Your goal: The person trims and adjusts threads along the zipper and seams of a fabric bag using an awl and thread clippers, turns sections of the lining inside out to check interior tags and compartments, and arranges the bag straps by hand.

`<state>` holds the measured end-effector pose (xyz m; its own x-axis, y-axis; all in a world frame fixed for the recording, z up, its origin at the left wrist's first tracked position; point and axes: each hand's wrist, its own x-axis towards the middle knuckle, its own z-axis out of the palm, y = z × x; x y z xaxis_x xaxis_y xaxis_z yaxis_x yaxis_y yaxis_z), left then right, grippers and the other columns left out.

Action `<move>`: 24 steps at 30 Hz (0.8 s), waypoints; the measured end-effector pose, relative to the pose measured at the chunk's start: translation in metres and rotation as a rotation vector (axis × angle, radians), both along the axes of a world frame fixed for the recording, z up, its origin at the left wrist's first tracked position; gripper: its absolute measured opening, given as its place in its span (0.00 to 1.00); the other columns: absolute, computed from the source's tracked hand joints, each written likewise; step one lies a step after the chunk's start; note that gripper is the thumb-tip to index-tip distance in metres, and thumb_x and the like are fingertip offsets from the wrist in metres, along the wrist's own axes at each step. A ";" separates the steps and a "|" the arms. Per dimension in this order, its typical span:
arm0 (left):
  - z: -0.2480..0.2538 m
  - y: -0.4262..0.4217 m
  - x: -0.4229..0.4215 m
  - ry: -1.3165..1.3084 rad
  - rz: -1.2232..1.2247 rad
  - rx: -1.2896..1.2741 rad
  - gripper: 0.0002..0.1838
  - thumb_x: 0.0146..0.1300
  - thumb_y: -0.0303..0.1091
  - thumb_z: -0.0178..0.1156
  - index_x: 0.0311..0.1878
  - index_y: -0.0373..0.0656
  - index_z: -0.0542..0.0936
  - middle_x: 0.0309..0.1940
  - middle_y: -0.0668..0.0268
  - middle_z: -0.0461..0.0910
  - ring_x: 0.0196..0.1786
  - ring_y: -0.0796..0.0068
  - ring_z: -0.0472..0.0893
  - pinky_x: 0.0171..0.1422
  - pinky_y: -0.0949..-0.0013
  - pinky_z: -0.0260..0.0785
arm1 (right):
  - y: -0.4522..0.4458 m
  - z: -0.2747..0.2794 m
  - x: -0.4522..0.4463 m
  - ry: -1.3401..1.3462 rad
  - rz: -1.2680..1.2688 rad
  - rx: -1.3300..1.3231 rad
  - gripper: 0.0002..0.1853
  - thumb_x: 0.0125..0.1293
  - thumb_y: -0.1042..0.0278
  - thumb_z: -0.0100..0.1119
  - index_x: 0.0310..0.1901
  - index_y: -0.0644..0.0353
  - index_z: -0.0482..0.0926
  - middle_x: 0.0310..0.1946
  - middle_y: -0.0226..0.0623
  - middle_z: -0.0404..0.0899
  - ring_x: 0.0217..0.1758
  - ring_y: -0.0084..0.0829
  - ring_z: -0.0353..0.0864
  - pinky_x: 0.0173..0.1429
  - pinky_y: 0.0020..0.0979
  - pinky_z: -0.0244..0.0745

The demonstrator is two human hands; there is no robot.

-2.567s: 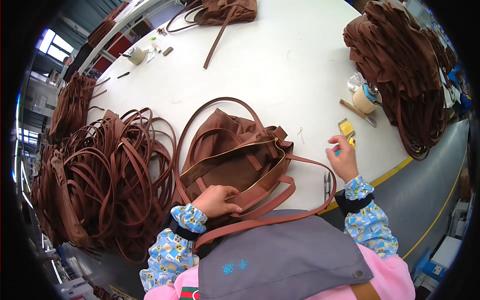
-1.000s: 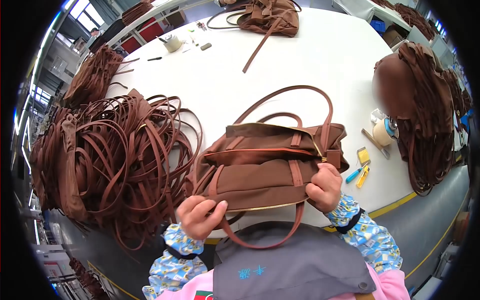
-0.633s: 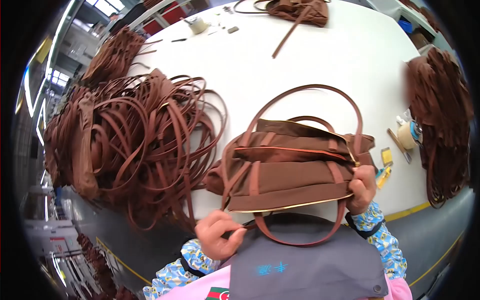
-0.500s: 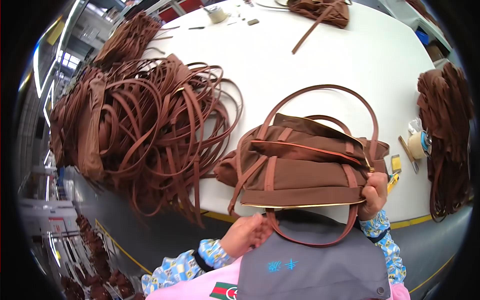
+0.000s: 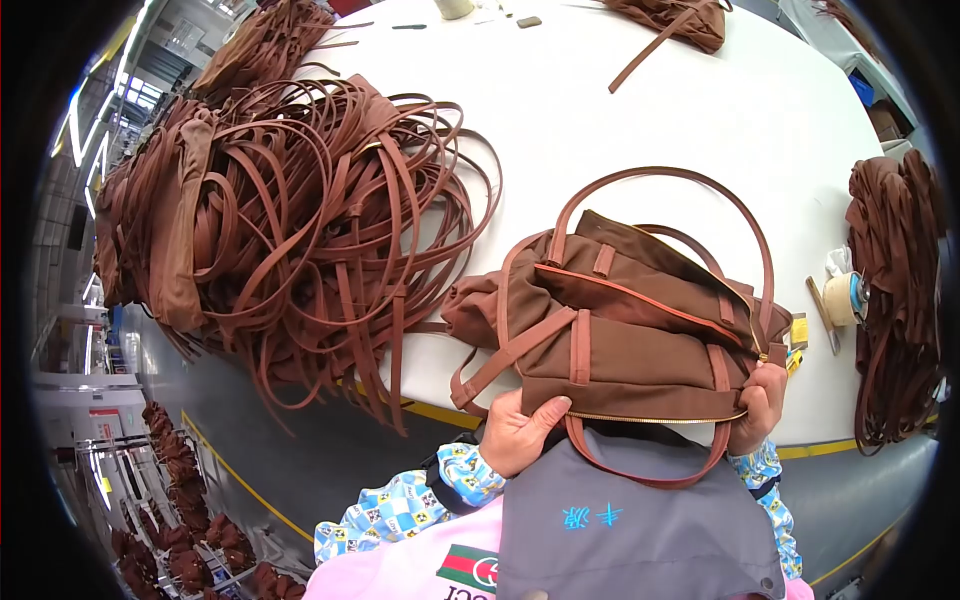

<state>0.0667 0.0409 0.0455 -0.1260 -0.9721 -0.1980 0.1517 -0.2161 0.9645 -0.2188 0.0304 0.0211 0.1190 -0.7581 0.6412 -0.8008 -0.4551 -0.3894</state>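
A brown fabric handbag (image 5: 650, 362) lies at the near edge of the white table, its top opening showing an orange-red trimmed edge. One long handle (image 5: 690, 172) arches up over the far side; another hangs down at the front against the grey apron (image 5: 620, 540). My left hand (image 5: 522, 432) pinches the bag's near left corner, thumb on top beside the gold zipper (image 5: 650, 418). At the near right corner, my right hand (image 5: 758, 405) grips the fabric by the zipper's other end. The undersides of the fingers are hidden.
A big tangled heap of brown straps and bag pieces (image 5: 290, 230) covers the table's left. More brown pieces (image 5: 890, 290) hang at the right, near a tape roll (image 5: 843, 298), a metal tool (image 5: 822, 312) and a yellow cutter (image 5: 796, 358). Another brown bag (image 5: 680, 25) lies at the far side.
My left hand has come up from beside the hanging handle and taken hold of the bag's near left corner. My right hand keeps its grip. The view has shifted slightly.
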 end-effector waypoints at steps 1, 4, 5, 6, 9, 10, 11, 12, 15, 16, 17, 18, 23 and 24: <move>-0.001 0.000 0.001 0.004 0.000 0.003 0.11 0.64 0.31 0.54 0.43 0.31 0.76 0.36 0.64 0.79 0.38 0.78 0.76 0.44 0.74 0.68 | 0.001 0.000 0.001 0.009 -0.006 0.009 0.15 0.37 0.75 0.60 0.19 0.60 0.60 0.24 0.39 0.65 0.32 0.42 0.68 0.40 0.38 0.68; -0.008 -0.001 0.006 -0.105 -0.076 -0.087 0.11 0.63 0.30 0.55 0.44 0.31 0.76 0.39 0.64 0.79 0.42 0.77 0.76 0.47 0.75 0.66 | 0.005 0.002 -0.002 0.051 -0.005 0.047 0.14 0.37 0.76 0.61 0.20 0.60 0.62 0.26 0.39 0.66 0.34 0.43 0.68 0.41 0.39 0.68; -0.011 -0.002 0.006 -0.153 -0.077 -0.150 0.11 0.63 0.30 0.55 0.43 0.31 0.76 0.38 0.63 0.80 0.40 0.76 0.76 0.46 0.74 0.67 | 0.008 0.003 -0.003 0.079 0.000 0.079 0.14 0.37 0.76 0.62 0.21 0.59 0.63 0.28 0.40 0.67 0.35 0.43 0.69 0.43 0.39 0.68; -0.013 -0.002 0.007 -0.200 -0.078 -0.212 0.11 0.62 0.29 0.56 0.43 0.31 0.76 0.37 0.62 0.80 0.39 0.76 0.77 0.45 0.74 0.67 | 0.009 0.007 -0.001 0.083 0.002 0.080 0.14 0.37 0.76 0.62 0.21 0.59 0.63 0.28 0.40 0.67 0.35 0.43 0.69 0.43 0.39 0.68; -0.017 -0.004 0.009 -0.286 -0.076 -0.307 0.10 0.60 0.28 0.58 0.41 0.31 0.77 0.34 0.60 0.81 0.36 0.74 0.78 0.42 0.73 0.68 | 0.021 0.012 -0.004 0.088 -0.018 0.058 0.23 0.40 0.77 0.65 0.40 0.59 0.66 0.40 0.43 0.70 0.43 0.45 0.69 0.48 0.40 0.67; -0.018 -0.004 0.009 -0.280 -0.073 -0.301 0.10 0.60 0.28 0.58 0.41 0.31 0.77 0.34 0.60 0.81 0.36 0.74 0.78 0.42 0.73 0.68 | 0.028 0.011 -0.004 0.094 -0.016 0.064 0.23 0.40 0.77 0.65 0.40 0.59 0.66 0.40 0.43 0.70 0.43 0.45 0.69 0.48 0.40 0.67; -0.019 -0.005 0.009 -0.311 -0.068 -0.343 0.09 0.60 0.28 0.58 0.40 0.31 0.77 0.33 0.58 0.81 0.34 0.71 0.79 0.40 0.72 0.69 | 0.034 0.010 -0.005 -0.066 -0.051 0.110 0.24 0.41 0.77 0.64 0.41 0.59 0.65 0.40 0.43 0.69 0.43 0.43 0.69 0.48 0.39 0.66; -0.020 -0.005 0.009 -0.342 -0.064 -0.385 0.09 0.59 0.28 0.59 0.39 0.31 0.78 0.32 0.57 0.81 0.33 0.68 0.80 0.39 0.71 0.69 | 0.039 0.010 -0.005 -0.226 -0.089 0.155 0.24 0.42 0.78 0.63 0.42 0.59 0.64 0.40 0.43 0.68 0.44 0.41 0.68 0.48 0.38 0.66; -0.023 -0.009 0.010 -0.405 -0.080 -0.498 0.08 0.58 0.27 0.59 0.38 0.32 0.78 0.32 0.55 0.80 0.33 0.63 0.80 0.38 0.69 0.69 | 0.038 0.025 -0.004 -0.620 -0.188 0.494 0.14 0.54 0.76 0.56 0.40 0.59 0.64 0.34 0.35 0.69 0.33 0.25 0.69 0.38 0.25 0.67; -0.023 -0.011 0.010 -0.399 -0.081 -0.496 0.08 0.58 0.27 0.59 0.38 0.32 0.78 0.32 0.55 0.80 0.33 0.63 0.80 0.38 0.69 0.69 | 0.034 0.028 -0.003 -0.932 -0.262 0.706 0.10 0.59 0.74 0.53 0.39 0.59 0.63 0.31 0.32 0.69 0.28 0.19 0.68 0.33 0.20 0.67; -0.022 -0.012 0.010 -0.427 -0.079 -0.530 0.08 0.57 0.27 0.60 0.38 0.32 0.78 0.32 0.55 0.80 0.33 0.60 0.80 0.38 0.68 0.70 | 0.028 0.027 0.000 -0.866 -0.288 0.674 0.06 0.64 0.71 0.49 0.36 0.57 0.62 0.25 0.26 0.67 0.21 0.14 0.64 0.26 0.15 0.64; -0.021 -0.013 0.010 -0.457 -0.076 -0.564 0.08 0.57 0.27 0.60 0.37 0.32 0.78 0.32 0.54 0.80 0.33 0.58 0.80 0.38 0.66 0.70 | 0.022 0.028 -0.001 -0.863 -0.289 0.674 0.06 0.64 0.71 0.49 0.36 0.57 0.62 0.25 0.26 0.67 0.21 0.14 0.64 0.26 0.15 0.64; -0.021 -0.015 0.011 -0.500 -0.083 -0.614 0.09 0.55 0.28 0.61 0.37 0.33 0.78 0.32 0.54 0.79 0.34 0.57 0.80 0.39 0.64 0.70 | 0.014 0.025 -0.008 -0.775 -0.228 0.764 0.11 0.60 0.71 0.58 0.36 0.59 0.63 0.26 0.25 0.65 0.24 0.13 0.63 0.29 0.14 0.61; -0.021 -0.015 0.011 -0.500 -0.085 -0.624 0.09 0.54 0.28 0.62 0.37 0.34 0.79 0.32 0.54 0.79 0.34 0.56 0.80 0.39 0.64 0.70 | 0.014 0.023 -0.007 -0.701 -0.206 0.743 0.11 0.60 0.72 0.58 0.35 0.59 0.64 0.25 0.24 0.63 0.24 0.12 0.62 0.28 0.14 0.60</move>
